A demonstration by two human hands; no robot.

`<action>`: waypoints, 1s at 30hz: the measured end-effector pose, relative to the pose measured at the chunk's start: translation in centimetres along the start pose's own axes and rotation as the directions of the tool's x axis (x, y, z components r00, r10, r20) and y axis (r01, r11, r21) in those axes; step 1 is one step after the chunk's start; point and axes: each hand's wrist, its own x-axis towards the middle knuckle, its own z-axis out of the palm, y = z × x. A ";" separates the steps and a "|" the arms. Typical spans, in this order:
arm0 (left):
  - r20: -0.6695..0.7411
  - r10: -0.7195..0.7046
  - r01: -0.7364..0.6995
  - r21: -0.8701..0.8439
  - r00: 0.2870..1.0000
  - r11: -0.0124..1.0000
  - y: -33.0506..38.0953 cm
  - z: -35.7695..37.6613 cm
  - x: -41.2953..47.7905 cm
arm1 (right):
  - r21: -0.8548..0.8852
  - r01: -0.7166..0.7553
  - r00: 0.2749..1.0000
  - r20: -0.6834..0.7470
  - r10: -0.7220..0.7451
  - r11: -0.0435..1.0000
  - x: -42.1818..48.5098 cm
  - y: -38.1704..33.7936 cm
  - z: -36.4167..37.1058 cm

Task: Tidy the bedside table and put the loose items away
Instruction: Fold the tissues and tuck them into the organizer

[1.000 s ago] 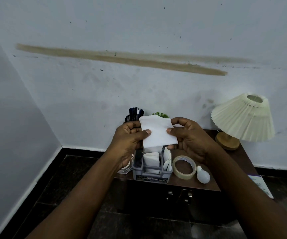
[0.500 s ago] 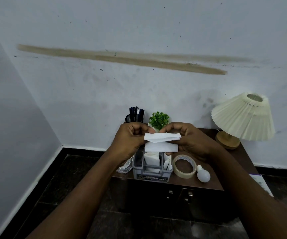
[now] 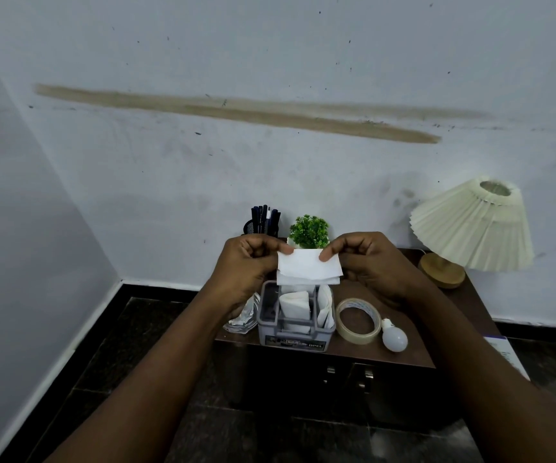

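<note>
I'm holding the folded tissue in the air just above the caddy, pinching its upper left corner with my left hand and its upper right with my right hand. That way the layers are lying flat and, I judge, lining up to slot in beside the tissues standing there. The tape and bulb are lying loose on the table just right of the caddy.

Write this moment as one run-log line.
item: folded tissue | left hand: pinches it | right hand: pinches it | place: above grey box
</note>
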 end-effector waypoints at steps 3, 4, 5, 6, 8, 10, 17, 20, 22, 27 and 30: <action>-0.014 -0.041 0.041 -0.024 0.999 0.999 0.0 0.2 0.1 | 0.020 0.016 1.000 -0.024 -0.016 1.000 0.0 -0.1 -0.1; -0.021 -0.052 0.052 -0.013 0.998 0.999 0.0 0.2 0.1 | 0.001 0.024 0.999 -0.030 -0.024 1.000 0.0 -0.2 0.0; -0.022 -0.063 0.063 -0.010 0.998 0.998 0.0 0.2 0.1 | -0.028 0.031 0.999 -0.042 -0.032 0.999 -0.1 -0.3 0.1; -0.016 -0.071 0.070 -0.025 0.997 0.997 -0.1 0.2 0.2 | -0.047 0.035 0.998 -0.059 -0.037 0.998 -0.1 -0.4 0.3; 0.009 -0.070 0.071 -0.096 0.997 0.993 0.0 0.2 0.2 | 0.006 0.040 0.993 -0.110 -0.039 0.999 -0.1 -0.7 0.5; 0.017 -0.059 0.061 -0.131 0.998 0.990 0.0 0.2 0.2 | 0.213 -0.007 0.995 -0.095 0.028 0.977 0.0 -0.9 0.6; -0.041 0.015 -0.012 0.075 0.999 0.997 -1.2 0.1 0.3 | 0.144 -0.237 0.964 -0.089 0.251 0.961 0.3 0.1 0.9; -0.015 0.008 -0.004 0.252 1.000 0.968 -1.6 -0.5 0.4 | -0.288 -0.124 0.978 -0.196 0.069 0.949 0.0 -0.1 0.4; 0.038 0.012 -0.030 0.500 0.999 0.865 -2.3 -0.8 0.4 | -0.692 -0.044 0.972 -0.196 -0.130 0.721 0.1 -0.2 0.0; 0.234 -0.089 -0.178 0.893 0.968 0.413 -4.1 -0.2 -0.3 | -0.859 0.049 0.960 -0.101 -0.261 0.510 0.1 -0.5 0.5; 0.255 -0.097 -0.212 0.924 0.962 0.319 -4.6 0.2 -0.6 | -0.889 0.073 0.962 -0.057 -0.268 0.451 0.2 -0.6 0.9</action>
